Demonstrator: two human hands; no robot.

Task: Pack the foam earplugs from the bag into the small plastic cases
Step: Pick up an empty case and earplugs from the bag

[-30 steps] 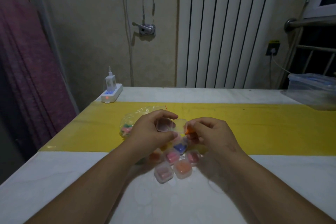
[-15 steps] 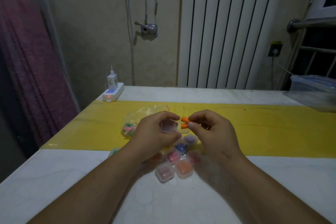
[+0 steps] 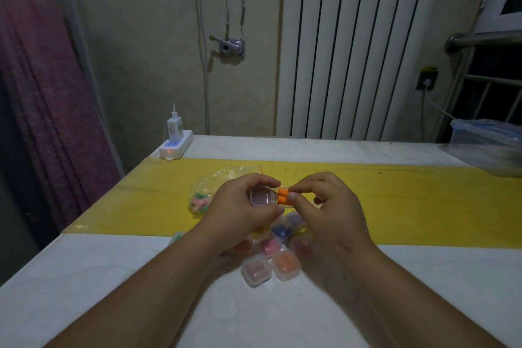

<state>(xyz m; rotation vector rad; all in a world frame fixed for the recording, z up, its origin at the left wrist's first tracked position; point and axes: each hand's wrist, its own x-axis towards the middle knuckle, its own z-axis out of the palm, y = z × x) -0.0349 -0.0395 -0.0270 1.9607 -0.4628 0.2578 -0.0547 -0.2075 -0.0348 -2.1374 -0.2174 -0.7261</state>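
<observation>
White counter, yellow runner across it. Left hand and right hand raised close together over the runner. Clear bag of pink and green earplugs lies on the runner, behind the left hand. Power strip at far left corner. Filled cases clustered on the counter under the hands. Open case, clear: left fingers curled round it. Two orange earplugs: pinched between right thumb and forefinger at the case's right edge; contact unclear.
</observation>
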